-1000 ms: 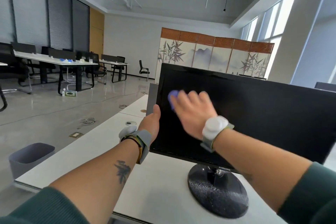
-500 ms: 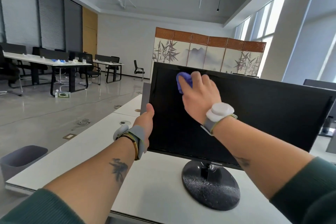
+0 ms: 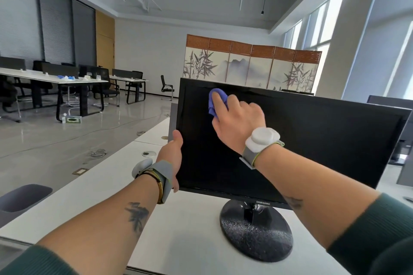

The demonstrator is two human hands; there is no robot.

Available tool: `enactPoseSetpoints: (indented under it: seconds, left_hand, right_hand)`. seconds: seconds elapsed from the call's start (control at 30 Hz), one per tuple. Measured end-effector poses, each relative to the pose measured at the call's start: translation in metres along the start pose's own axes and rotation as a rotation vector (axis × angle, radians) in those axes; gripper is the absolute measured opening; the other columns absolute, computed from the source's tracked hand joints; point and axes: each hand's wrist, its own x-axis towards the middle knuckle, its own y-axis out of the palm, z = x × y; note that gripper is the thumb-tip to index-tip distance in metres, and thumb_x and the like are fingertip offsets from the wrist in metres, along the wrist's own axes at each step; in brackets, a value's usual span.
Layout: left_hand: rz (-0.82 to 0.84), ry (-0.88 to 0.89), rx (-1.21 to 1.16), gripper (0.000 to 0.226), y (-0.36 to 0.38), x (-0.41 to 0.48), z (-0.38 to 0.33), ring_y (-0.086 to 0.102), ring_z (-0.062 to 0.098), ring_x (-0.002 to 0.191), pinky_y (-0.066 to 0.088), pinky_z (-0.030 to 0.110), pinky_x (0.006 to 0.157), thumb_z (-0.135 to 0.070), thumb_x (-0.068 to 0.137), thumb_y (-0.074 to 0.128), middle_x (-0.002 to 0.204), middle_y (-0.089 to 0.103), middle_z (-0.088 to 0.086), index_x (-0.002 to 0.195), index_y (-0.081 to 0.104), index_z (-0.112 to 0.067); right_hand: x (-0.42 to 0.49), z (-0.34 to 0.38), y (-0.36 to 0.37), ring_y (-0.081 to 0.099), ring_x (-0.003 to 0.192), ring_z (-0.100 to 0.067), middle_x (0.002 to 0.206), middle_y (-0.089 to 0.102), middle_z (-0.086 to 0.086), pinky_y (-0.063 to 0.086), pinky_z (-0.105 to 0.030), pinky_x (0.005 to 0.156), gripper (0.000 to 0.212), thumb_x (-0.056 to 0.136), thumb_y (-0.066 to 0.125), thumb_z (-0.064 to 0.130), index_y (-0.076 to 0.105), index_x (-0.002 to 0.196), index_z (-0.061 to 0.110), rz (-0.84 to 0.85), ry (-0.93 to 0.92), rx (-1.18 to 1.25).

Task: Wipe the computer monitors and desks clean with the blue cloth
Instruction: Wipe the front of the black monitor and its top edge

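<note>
A black monitor (image 3: 312,140) stands on a round black base (image 3: 257,234) on the white desk (image 3: 190,225). My right hand (image 3: 239,120) presses a bunched blue cloth (image 3: 215,101) against the screen near its top left corner, fingers curled over the cloth. My left hand (image 3: 173,152) grips the monitor's left edge, thumb on the front bezel and fingers hidden behind it. Both wrists wear grey straps with white pods.
A grey bin (image 3: 20,198) stands on the floor at the lower left. Other desks (image 3: 67,80) and chairs fill the far left. A folding screen (image 3: 252,65) stands behind the monitor. Another dark monitor (image 3: 402,136) sits at the right edge.
My right hand has carried the cloth from the screen's left middle up to its top edge and slightly right. My left hand has kept its hold on the monitor's left edge.
</note>
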Motion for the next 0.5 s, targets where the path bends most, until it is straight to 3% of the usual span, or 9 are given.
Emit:
enactPoseSetpoints:
  seconds: [0.17,0.37,0.5]
  left_hand:
    - [-0.021,0.019,-0.012,0.081,0.004,-0.002,-0.003,0.023,0.053,0.144,0.027,0.081,0.1,-0.071,0.096,0.035,0.164,0.021,0.003,0.157,0.025,-0.02]
    - [0.038,-0.022,0.002,0.085,-0.001,0.008,-0.001,0.026,0.056,0.142,0.026,0.082,0.099,-0.08,0.089,0.034,0.16,0.032,0.006,0.154,0.032,-0.024]
    - [0.058,-0.034,0.004,0.083,0.001,0.007,-0.006,0.02,0.055,0.144,0.022,0.083,0.1,-0.077,0.091,0.034,0.162,0.027,0.007,0.155,0.029,-0.023]
  right_hand:
    - [-0.025,0.019,0.006,0.043,0.048,-0.024,0.078,0.052,-0.01,0.03,-0.032,0.048,0.055,0.087,0.056,0.023,0.052,0.139,0.005,0.053,-0.2,0.009]
    - [-0.011,-0.014,-0.005,0.045,0.044,-0.028,0.074,0.052,-0.007,0.028,-0.032,0.047,0.044,0.091,0.048,0.026,0.061,0.131,0.013,-0.009,0.083,-0.005]
    - [-0.034,-0.045,-0.011,0.045,0.043,-0.026,0.072,0.053,-0.006,0.03,-0.028,0.048,0.044,0.092,0.044,0.03,0.065,0.126,0.012,-0.051,0.182,-0.024]
